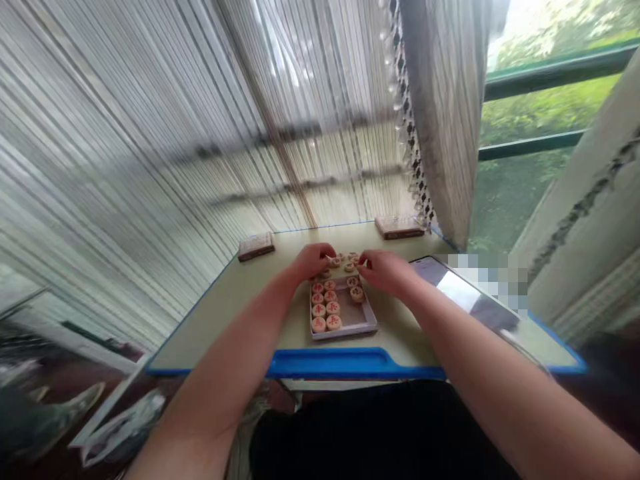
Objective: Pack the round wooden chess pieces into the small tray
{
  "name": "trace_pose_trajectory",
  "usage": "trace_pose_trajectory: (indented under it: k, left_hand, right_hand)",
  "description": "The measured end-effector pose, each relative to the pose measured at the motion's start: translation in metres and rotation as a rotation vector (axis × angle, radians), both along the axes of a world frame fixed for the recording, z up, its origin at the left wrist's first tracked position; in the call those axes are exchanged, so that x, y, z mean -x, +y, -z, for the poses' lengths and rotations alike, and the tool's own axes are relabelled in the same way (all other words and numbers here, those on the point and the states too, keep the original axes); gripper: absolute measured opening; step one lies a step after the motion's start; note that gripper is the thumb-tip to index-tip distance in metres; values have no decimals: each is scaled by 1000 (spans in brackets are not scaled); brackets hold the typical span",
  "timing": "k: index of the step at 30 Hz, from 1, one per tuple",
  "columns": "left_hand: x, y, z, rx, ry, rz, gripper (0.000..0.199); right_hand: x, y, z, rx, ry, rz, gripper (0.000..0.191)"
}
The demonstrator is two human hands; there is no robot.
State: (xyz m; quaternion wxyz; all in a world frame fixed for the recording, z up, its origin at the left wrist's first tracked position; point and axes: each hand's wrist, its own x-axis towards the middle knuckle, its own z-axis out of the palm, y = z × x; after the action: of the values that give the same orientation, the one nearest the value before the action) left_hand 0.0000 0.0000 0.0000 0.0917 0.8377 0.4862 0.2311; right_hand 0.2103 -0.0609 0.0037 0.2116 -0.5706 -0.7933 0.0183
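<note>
A shallow open box (345, 330) lies on the table, with round Chinese chess pieces inside. Red-marked pieces (333, 308) fill two columns at its left, and two dark-marked pieces (357, 294) sit at its upper right. Behind the box, several loose pieces (337, 263) are scattered between my hands. My left hand (314, 261) is curled just beyond the box's left far corner, its fingers closed at a piece (326, 273). Across from it, my right hand (383, 268) pinches at a loose piece by the far right corner; its fingertips partly hide that piece.
A flat patterned box (256, 246) lies at the table's far left, and another box (399, 227) at the far right. A tablet-like device (463, 293) rests under my right forearm. The table (220, 313) has a blue edge. String curtains (300, 167) hang behind it.
</note>
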Motion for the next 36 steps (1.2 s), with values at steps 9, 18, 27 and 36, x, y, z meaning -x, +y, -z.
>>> trace_pose_trajectory:
  k: [9, 18, 27, 36]
  left_hand:
    - [1, 2, 5, -120, 185, -10, 40]
    - [-1, 3, 6, -89, 145, -13, 34]
    - [-3, 2, 6, -44, 19, -21, 33]
    - [-12, -11, -3, 367, -595, 61, 45]
  right_hand:
    - [1, -2, 0, 25, 11, 21, 27]
    - [1, -2, 1, 19, 22, 11, 25]
    - [0, -1, 2, 17, 34, 22, 25]
    - [6, 2, 7, -50, 149, -30, 23]
